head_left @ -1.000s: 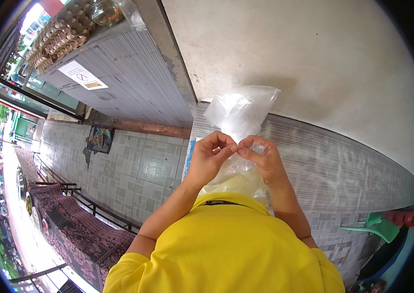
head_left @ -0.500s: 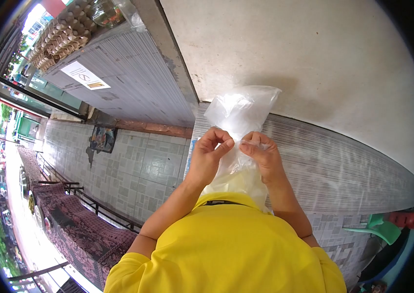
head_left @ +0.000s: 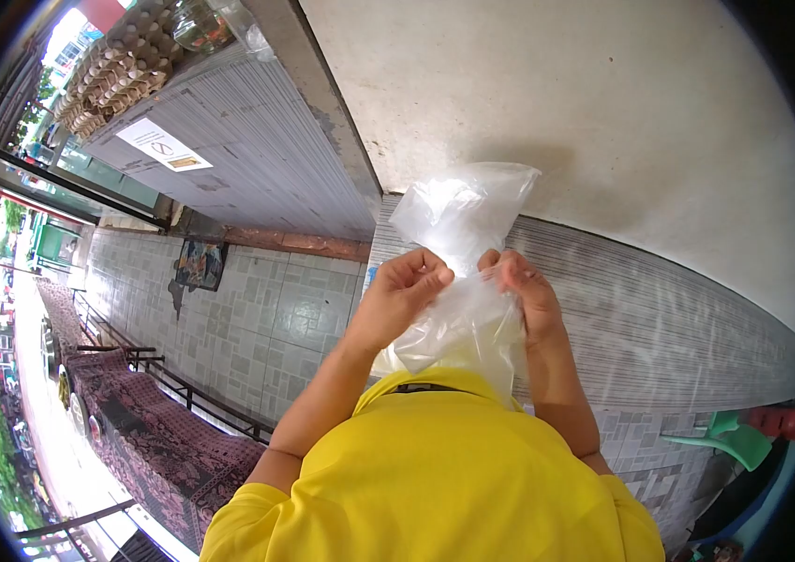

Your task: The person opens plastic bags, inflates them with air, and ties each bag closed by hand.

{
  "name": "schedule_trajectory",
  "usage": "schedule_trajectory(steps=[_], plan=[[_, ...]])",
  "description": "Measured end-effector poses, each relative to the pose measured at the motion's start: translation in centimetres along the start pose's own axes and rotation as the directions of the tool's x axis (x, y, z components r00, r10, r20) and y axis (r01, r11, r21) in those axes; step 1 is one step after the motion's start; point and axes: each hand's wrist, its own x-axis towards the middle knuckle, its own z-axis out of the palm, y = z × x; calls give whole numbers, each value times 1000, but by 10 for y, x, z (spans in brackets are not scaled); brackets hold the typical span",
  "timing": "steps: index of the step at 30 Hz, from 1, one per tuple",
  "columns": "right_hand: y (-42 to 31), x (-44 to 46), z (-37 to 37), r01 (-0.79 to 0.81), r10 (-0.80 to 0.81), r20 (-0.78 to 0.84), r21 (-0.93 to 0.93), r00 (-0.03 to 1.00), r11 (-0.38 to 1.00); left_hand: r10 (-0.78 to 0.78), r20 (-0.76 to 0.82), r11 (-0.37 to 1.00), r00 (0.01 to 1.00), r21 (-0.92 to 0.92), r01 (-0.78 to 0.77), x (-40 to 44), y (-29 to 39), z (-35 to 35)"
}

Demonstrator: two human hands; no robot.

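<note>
I hold a clear plastic bag (head_left: pixel 468 323) in front of my waist. My left hand (head_left: pixel 404 292) pinches its upper edge on the left, thumb against the bent fingers. On the right side, my right hand (head_left: pixel 530 288) grips the same edge between thumb and fingers; its fingertips are slightly blurred. The plastic spreads between the two hands and hangs toward my yellow shirt. Just beyond my hands, more clear plastic (head_left: pixel 463 211) stands puffed up against the wall. Whether it joins the bag that I hold is hidden behind my fingers.
A grey striped bench top (head_left: pixel 641 318) runs along the pale wall (head_left: pixel 585 94) to the right. Stacked egg trays (head_left: pixel 121 70) and a glass jar (head_left: pixel 200 26) stand on the counter (head_left: pixel 257 131) at upper left. A green plastic chair (head_left: pixel 735 438) is at lower right.
My hands have moved slightly apart, the right one outward. The plastic between them has opened out and now covers more of the space before my waist.
</note>
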Motion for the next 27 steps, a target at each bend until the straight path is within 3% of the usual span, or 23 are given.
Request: schedule_trajectory(steps=[2,4,7,8,10,11,13,14,16,18,20,23,27], plan=[[-6,1,-4,-31,22,66,140,998,990,-45,95,993,994,113,34,-2,3,-8],[-12,0,-15,-97,96,38,31,995,995,-104,223,988,969,134,75,-3,5,-17],[-15,-1,-23,-156,154,-29,-97,988,983,-128,234,975,964,209,79,-5,18,-15],[-16,-2,-24,-170,164,-55,-135,985,976,-111,259,986,959,152,73,-4,20,-18],[-23,-1,-31,-208,229,42,-281,973,937,-72,306,997,949,33,65,-3,20,-26],[-26,0,-33,-216,261,87,-352,961,911,58,294,975,954,-221,9,0,16,-25],[-25,-1,-36,-164,245,120,-461,962,872,287,178,739,941,-666,-100,8,2,-21],[-25,-1,-37,-137,238,137,-513,962,847,306,170,703,937,-704,-102,9,0,-22],[-29,-1,-40,-54,97,93,-383,991,922,333,177,653,926,-752,-91,6,-1,-25],[-33,2,-49,19,2,107,-195,994,981,303,306,725,903,-689,-10,5,-1,-30],[-35,10,-60,56,-67,184,60,981,997,189,510,859,839,-500,110,11,0,-36],[-45,27,-53,136,-164,105,232,981,963,138,536,890,833,-436,133,25,6,-32],[-61,56,-37,101,-83,-252,60,964,993,232,271,628,934,-776,69,54,8,-18]])
